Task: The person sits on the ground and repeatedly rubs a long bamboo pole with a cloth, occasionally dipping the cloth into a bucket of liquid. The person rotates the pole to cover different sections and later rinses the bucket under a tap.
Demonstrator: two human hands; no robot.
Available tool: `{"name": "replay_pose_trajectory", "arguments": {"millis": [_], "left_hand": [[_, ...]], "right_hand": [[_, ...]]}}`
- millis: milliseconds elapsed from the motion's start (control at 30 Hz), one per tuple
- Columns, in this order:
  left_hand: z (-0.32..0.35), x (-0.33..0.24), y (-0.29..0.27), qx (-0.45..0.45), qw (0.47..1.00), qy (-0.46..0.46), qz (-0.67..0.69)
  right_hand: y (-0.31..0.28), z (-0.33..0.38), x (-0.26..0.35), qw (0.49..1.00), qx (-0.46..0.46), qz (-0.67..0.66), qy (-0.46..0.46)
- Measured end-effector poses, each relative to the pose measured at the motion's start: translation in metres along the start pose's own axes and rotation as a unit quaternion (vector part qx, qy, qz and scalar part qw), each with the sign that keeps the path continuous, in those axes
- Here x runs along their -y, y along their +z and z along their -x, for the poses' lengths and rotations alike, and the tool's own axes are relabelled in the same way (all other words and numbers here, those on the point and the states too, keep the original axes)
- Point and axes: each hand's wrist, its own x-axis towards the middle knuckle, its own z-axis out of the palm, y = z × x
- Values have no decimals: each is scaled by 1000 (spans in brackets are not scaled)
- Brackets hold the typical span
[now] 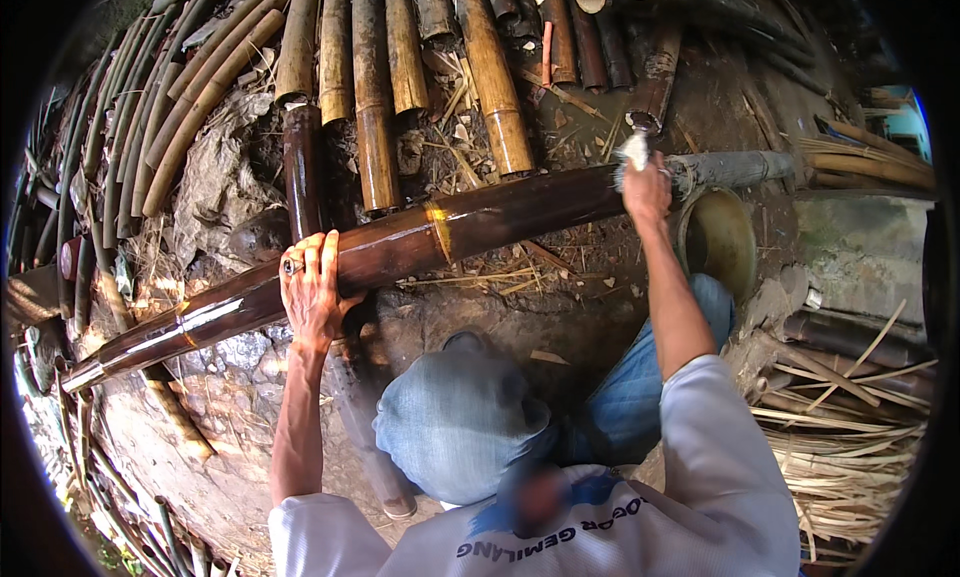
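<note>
A long, dark brown bamboo pole (530,214) lies aslant before me, its wet, glossy surface broken by paler yellow node rings. My left hand (314,285) rests over the pole left of the middle, fingers curved across its top and a ring on one finger. Further right, my right hand (648,189) closes on a white wad (635,153), held against the pole; its material is too blurred to tell. Past that hand, the pole's right end (735,169) looks grey and coated. A pale, round bucket (717,242) sits just below that end.
Several cut bamboo lengths (374,97) lie side by side along the far side. More thin poles (130,117) are stacked at the left. Split bamboo strips (840,467) pile up at the lower right, near a concrete block (865,252). Chips and shavings litter the ground.
</note>
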Motion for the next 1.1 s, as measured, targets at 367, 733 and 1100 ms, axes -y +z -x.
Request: {"name": "replay_pose_trajectory", "arguments": {"millis": [367, 733, 1100], "left_hand": [[-6, 11, 21, -115, 981, 31, -150], [23, -13, 55, -226, 968, -23, -105], [-40, 4, -21, 96, 995, -18, 17]], "right_hand": [[100, 116, 108, 929, 50, -148, -334], [44, 88, 92, 966, 205, -56, -150], [-7, -17, -39, 997, -67, -24, 7]]}}
